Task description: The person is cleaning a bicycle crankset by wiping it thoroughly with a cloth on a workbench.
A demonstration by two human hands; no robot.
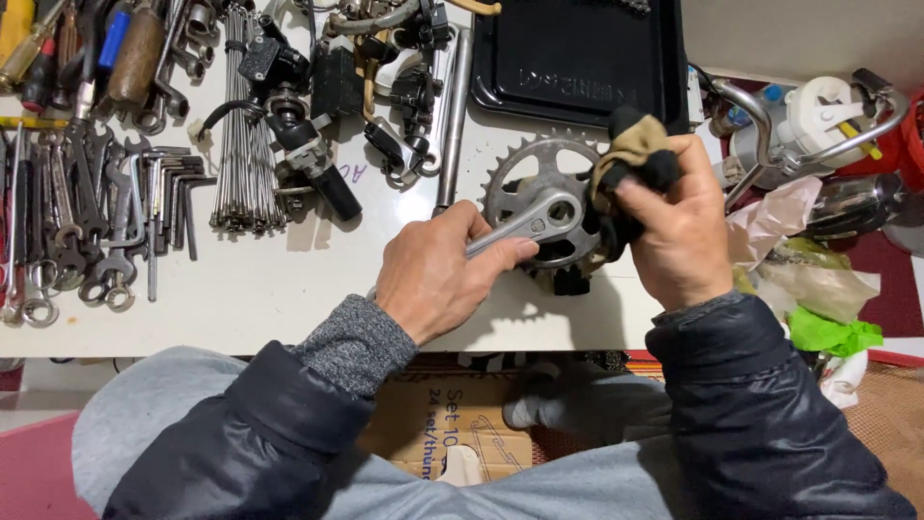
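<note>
Left hand: the left hand (433, 274) is closing around the crank arm (525, 226), with the fingers wrapping over its lower end.
Right hand: the right hand (679, 231) is gripping one cloth (626, 159), tan and black, and is pressing it on the right rim of the chainring (539, 183).
Counts: one crank arm with one toothed chainring is lying there; two hands are working on it; one black tray (577, 53) is standing behind it.
Place: the crank set is lying on the white desk (269, 289), near the front edge, between the two hands.
Axis: the long axis of the crank arm is running from lower left to upper right; the chainring end is pointing to the upper right, toward the tray.
Edges and room: the front edge of the desk is passing just under both wrists. The open white area is lying to the left of the left hand. Farther left, a row of wrenches (67, 221) and a bundle of spokes (245, 144) are filling the desk. On the right side, plastic bags (808, 279) are lying close beside the right hand.
</note>
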